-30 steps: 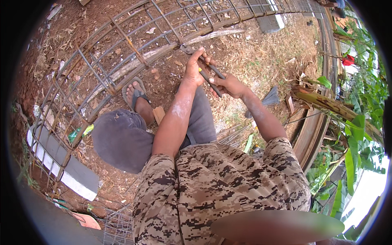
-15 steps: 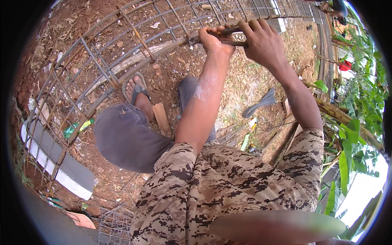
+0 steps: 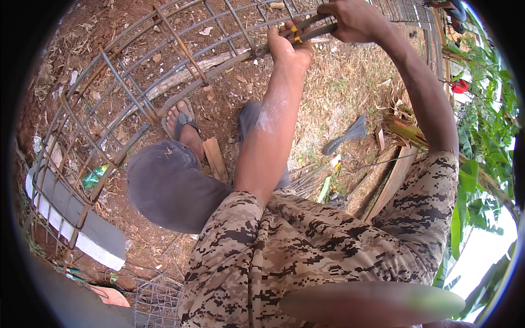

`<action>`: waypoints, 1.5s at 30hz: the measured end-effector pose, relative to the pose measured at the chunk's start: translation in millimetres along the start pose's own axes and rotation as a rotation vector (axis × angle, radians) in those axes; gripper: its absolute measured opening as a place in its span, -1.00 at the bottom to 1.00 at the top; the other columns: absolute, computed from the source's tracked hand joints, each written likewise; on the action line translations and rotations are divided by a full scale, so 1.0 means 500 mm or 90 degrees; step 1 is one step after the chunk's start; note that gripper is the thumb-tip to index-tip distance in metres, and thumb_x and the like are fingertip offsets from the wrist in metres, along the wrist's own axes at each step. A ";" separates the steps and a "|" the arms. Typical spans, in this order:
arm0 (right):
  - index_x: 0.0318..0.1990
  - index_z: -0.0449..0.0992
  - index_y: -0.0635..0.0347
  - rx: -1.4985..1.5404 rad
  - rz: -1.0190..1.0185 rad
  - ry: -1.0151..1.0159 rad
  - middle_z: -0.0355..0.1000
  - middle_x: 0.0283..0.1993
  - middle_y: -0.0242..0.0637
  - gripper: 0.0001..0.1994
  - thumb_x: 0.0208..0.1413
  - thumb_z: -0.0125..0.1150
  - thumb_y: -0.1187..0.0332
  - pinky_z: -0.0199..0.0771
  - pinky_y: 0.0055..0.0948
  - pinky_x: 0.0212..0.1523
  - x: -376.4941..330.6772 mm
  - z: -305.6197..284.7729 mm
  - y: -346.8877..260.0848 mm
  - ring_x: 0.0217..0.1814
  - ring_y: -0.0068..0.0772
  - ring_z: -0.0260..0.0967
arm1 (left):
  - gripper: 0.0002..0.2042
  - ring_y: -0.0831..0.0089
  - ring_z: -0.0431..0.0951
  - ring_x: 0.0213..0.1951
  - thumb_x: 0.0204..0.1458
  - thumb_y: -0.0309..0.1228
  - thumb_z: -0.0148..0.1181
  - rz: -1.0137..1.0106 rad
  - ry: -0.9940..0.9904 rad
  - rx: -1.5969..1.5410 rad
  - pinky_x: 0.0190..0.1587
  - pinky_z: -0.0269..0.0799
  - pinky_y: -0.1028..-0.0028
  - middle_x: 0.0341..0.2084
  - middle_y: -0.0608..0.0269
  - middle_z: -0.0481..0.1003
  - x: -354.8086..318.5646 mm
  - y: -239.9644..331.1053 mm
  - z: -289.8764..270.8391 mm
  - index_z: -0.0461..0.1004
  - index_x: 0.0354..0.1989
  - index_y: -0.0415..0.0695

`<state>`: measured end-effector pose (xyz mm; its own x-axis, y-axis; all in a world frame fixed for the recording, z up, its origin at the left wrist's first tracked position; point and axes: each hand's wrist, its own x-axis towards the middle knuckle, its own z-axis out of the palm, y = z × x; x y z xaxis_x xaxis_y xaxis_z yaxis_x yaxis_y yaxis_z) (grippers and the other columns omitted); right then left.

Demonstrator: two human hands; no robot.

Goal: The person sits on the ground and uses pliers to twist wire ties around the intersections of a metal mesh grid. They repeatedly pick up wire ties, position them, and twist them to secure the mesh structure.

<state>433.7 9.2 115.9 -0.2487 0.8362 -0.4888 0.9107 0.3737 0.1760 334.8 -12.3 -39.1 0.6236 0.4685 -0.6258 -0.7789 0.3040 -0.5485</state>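
Observation:
At the upper middle, long-handled pincers (image 3: 318,33) with yellow bands on both dark handles lie against the rebar cage (image 3: 192,83). My right hand (image 3: 356,22) is closed round the handle ends, which stand slightly apart. My left hand (image 3: 291,50), palm up, has its fingers curled about the pincers nearer the cage. The jaws are hidden by the left hand and the bars, so I cannot see what they grip. Beside the left wrist runs the cage's near long bar.
My sandalled foot (image 3: 185,127) stands by the cage, near a wood block (image 3: 215,158). A grey and white slab (image 3: 82,218) lies at left, and a grey strip (image 3: 346,135) on dry grass. Green plants (image 3: 481,147) and planks (image 3: 395,177) line the right side.
My right hand has moved up and right a little, and its elbow has swung outward. The yellow bands now show clearly. My left hand has stayed nearly in place.

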 end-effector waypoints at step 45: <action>-0.34 0.54 0.34 0.848 0.405 -0.237 0.47 -0.63 -0.23 -0.51 0.25 0.14 -0.04 0.48 -0.44 -0.65 -0.185 0.267 -0.256 -0.64 -0.45 0.47 | -0.62 0.61 0.33 -0.56 0.15 -0.06 0.26 0.308 -0.065 0.713 -0.49 0.29 0.47 -0.56 0.40 0.36 -0.102 0.041 -0.231 0.37 -0.38 -0.15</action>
<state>384.3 -169.5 24.4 0.1972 0.4916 -0.8482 0.5062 -0.7920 -0.3414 294.7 -125.5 -82.5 0.2853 0.7785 -0.5591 -0.5873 0.6030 0.5398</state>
